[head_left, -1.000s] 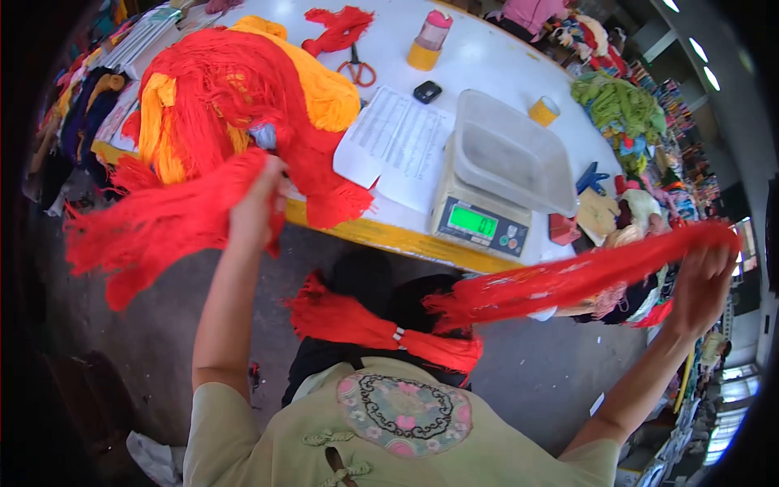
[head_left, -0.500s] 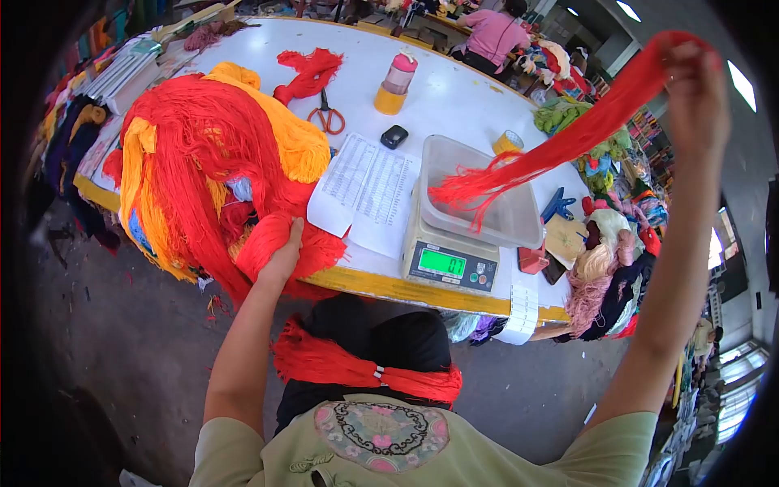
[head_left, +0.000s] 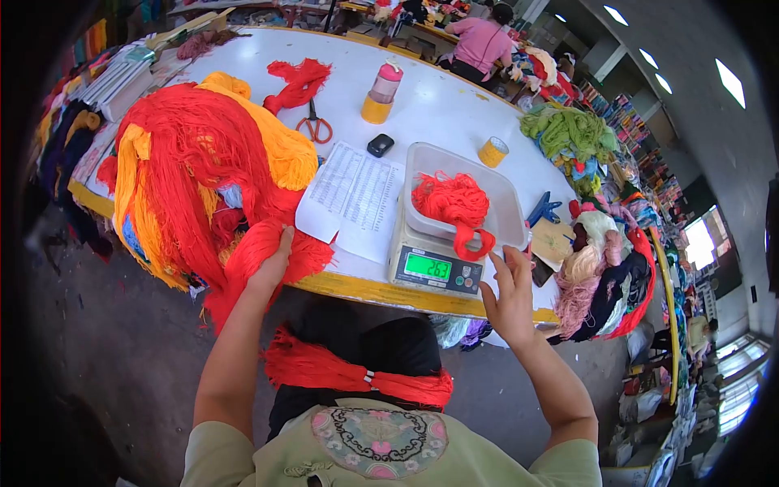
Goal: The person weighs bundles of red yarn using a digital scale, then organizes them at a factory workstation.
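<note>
My left hand (head_left: 274, 261) grips red yarn (head_left: 253, 250) at the lower edge of a big pile of red and orange yarn (head_left: 203, 138). To the right, my right hand (head_left: 511, 294) is empty, fingers apart, beside the front right corner of the scale (head_left: 430, 270). On the scale sits a translucent plastic tray (head_left: 510, 213) holding a bunched red skein (head_left: 451, 200); one loop hangs over the tray's front edge. The green display seems to read 263. A tied red bundle (head_left: 333, 369) lies across my lap.
Printed sheets (head_left: 345, 195) lie left of the scale. Behind are a black object (head_left: 380, 145), orange-handled scissors (head_left: 314, 128), a pink-and-yellow bottle (head_left: 381, 93) and a tape roll (head_left: 492, 152). Mixed yarn (head_left: 600, 284) borders the right edge. A person in pink (head_left: 480, 45) is at the back.
My right hand has come down from the upper right and let go of the red skein, which now rests in the tray. The scale's reading has risen. My left hand still grips the yarn.
</note>
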{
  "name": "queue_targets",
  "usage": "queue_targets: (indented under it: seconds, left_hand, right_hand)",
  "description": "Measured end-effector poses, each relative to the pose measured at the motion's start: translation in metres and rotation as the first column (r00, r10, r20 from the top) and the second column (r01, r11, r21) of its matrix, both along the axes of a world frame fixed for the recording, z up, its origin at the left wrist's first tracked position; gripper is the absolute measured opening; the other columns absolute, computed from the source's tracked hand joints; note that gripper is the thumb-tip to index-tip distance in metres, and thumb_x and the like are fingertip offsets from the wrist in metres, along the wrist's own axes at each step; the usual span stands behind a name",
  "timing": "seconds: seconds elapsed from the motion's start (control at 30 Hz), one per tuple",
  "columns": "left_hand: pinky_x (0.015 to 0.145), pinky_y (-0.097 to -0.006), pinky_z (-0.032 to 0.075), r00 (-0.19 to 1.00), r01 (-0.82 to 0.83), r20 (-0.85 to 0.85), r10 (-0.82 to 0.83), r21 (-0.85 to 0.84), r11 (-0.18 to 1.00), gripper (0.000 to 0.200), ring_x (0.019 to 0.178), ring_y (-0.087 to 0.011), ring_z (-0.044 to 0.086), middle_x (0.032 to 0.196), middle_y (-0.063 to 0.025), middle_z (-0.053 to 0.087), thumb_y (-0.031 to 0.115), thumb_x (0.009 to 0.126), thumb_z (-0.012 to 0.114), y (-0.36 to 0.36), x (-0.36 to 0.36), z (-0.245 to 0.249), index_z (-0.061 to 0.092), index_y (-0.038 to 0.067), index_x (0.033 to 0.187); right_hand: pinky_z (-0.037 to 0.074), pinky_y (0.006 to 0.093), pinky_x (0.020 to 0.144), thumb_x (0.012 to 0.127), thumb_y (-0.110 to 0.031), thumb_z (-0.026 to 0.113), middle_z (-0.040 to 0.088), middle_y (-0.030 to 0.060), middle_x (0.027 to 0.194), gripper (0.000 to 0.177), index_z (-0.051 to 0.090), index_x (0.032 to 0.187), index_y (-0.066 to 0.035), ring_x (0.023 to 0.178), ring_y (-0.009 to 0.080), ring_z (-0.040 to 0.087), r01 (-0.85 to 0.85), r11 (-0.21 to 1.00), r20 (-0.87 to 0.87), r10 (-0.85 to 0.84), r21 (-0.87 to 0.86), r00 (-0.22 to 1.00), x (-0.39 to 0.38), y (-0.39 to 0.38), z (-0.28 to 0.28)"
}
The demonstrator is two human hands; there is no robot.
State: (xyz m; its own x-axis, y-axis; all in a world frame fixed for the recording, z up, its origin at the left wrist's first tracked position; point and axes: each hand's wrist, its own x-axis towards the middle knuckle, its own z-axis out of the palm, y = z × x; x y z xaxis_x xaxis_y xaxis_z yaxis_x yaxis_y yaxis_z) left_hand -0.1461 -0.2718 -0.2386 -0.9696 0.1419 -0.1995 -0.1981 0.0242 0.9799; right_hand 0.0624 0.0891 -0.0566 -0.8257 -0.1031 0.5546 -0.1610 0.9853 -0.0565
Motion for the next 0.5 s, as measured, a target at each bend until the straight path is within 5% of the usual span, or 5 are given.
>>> queue_targets:
  seconds: [0.03, 0.17, 0.23, 0.37, 0.5]
  left_hand:
    - [0.095, -0.0232, 0.046, 0.998, -0.002, 0.063, 0.004, -0.034, 0.999, 0.046, 0.106, -0.0125, 0.059, 0.114, -0.0070, 0.064, 0.043, 0.101, 0.049, 0.004, 0.010, 0.026, 0.060, 0.004, 0.123]
    - [0.066, -0.0201, 0.044, 0.999, 0.024, -0.040, -0.015, 0.258, 0.966, 0.033, 0.071, -0.0066, 0.054, 0.083, -0.0013, 0.060, 0.038, 0.102, 0.051, -0.015, 0.025, 0.012, 0.062, 0.007, 0.103]
    - [0.051, -0.0195, 0.037, 0.995, 0.042, -0.099, -0.032, 0.095, 0.995, 0.029, 0.055, -0.0043, 0.045, 0.068, 0.0019, 0.054, 0.035, 0.102, 0.052, -0.024, 0.066, 0.048, 0.060, 0.008, 0.095]
    - [0.042, -0.0200, 0.030, 0.985, -0.035, -0.164, 0.056, 0.132, 0.991, 0.028, 0.044, -0.0045, 0.041, 0.060, 0.0015, 0.054, 0.032, 0.101, 0.053, -0.056, 0.109, 0.065, 0.061, 0.006, 0.092]
    - [0.043, -0.0196, 0.033, 0.978, 0.136, -0.178, -0.110, 0.138, 0.981, 0.029, 0.045, -0.0055, 0.046, 0.063, -0.0023, 0.059, 0.031, 0.099, 0.056, -0.063, 0.151, 0.132, 0.062, 0.003, 0.093]
  right_hand:
    - [0.046, 0.0386, 0.080, 0.073, 0.000, 0.074, 0.047, 0.0174, 0.130, 0.056, 0.055, 0.126, 0.000, 0.085, 0.0256, 0.055, 0.024, 0.998, 0.022, -0.023, -0.054, 0.999, 0.007, -0.001, 0.002]
    - [0.045, 0.0388, 0.081, 0.073, -0.001, 0.075, 0.048, 0.0173, 0.131, 0.052, 0.059, 0.122, -0.001, 0.088, 0.0263, 0.056, 0.024, 1.000, -0.006, -0.024, -0.003, 1.000, 0.023, 0.003, 0.012]
    - [0.045, 0.0393, 0.082, 0.072, -0.002, 0.075, 0.048, 0.0170, 0.131, 0.050, 0.060, 0.120, -0.002, 0.090, 0.0268, 0.056, 0.035, 0.999, -0.010, -0.035, 0.012, 0.999, 0.031, 0.004, 0.014]
    - [0.043, 0.0425, 0.087, 0.070, -0.003, 0.077, 0.047, 0.0173, 0.132, 0.050, 0.062, 0.118, -0.004, 0.098, 0.0289, 0.056, 0.060, 0.996, 0.037, -0.058, -0.061, 0.998, 0.034, 0.007, 0.010]
    - [0.040, 0.0448, 0.093, 0.068, -0.008, 0.079, 0.045, 0.0181, 0.135, 0.052, 0.062, 0.118, -0.006, 0.111, 0.0317, 0.051, 0.023, 0.999, 0.028, -0.022, -0.040, 0.999, 0.008, 0.008, 0.004]
